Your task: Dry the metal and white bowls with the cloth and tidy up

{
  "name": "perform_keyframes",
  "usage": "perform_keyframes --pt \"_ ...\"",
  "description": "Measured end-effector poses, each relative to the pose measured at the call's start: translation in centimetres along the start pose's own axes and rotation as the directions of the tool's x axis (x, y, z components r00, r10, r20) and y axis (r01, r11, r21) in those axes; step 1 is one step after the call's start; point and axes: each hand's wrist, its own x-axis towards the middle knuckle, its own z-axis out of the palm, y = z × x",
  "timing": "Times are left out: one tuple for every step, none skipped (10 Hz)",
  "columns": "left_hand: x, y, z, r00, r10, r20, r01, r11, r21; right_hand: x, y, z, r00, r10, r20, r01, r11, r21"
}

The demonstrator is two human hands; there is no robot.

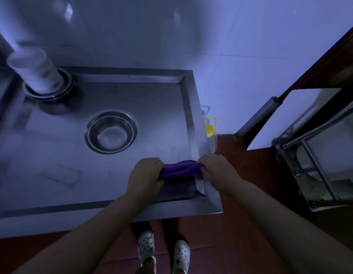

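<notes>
Metal bowl point(112, 133) sits upright on steel tray-top point(53, 159), appears empty. White bowls point(36, 70) stacked inside further metal bowls point(49, 91) at far left corner; stack blurred, count unclear. Purple cloth point(180, 169) bunched at near right corner, left hand point(145, 175) and right hand point(218, 169) each gripping one end. Yellow-capped container point(209, 129) mostly hidden behind tray edge. Dim bluish light; pale tiled wall point(250, 46)

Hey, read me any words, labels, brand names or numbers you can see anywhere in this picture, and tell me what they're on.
None can be read.
Metal bowl, stack of white bowls, purple cloth: no print shows.
Yellow-capped container beside the steel table: no label shows.
The frame is dim and blurred, so small print would be lost.
</notes>
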Motion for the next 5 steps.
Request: perform_keyframes --pt "-3.2 1.8 1.3 0.989 0.035 0.141 -0.048 0.995 0.09 -2.3 0.2 2.0 0.991 -0.104 0.083 0.111 0.99 -0.09" --pt "-6.2 2.7 3.4 0.931 0.083 0.355 -0.136 0.983 0.126 -5.1 0.3 4.5 0.942 -0.167 0.29 0.211 0.969 -0.127" --pt "-7.8 2.7 4.1 0.932 0.054 0.36 -0.107 0.986 0.13 -6.6 0.8 5.2 0.922 -0.181 0.341 0.213 0.975 -0.058" --pt "-8.6 2.8 3.3 0.948 -0.003 0.319 -0.022 0.997 0.074 -6.4 1.3 4.5 0.924 -0.181 0.336 0.209 0.977 -0.049" --pt "-8.0 3.1 1.7 0.964 -0.105 0.243 0.079 0.99 0.116 -4.5 1.4 2.6 0.933 -0.186 0.307 0.227 0.968 -0.104"
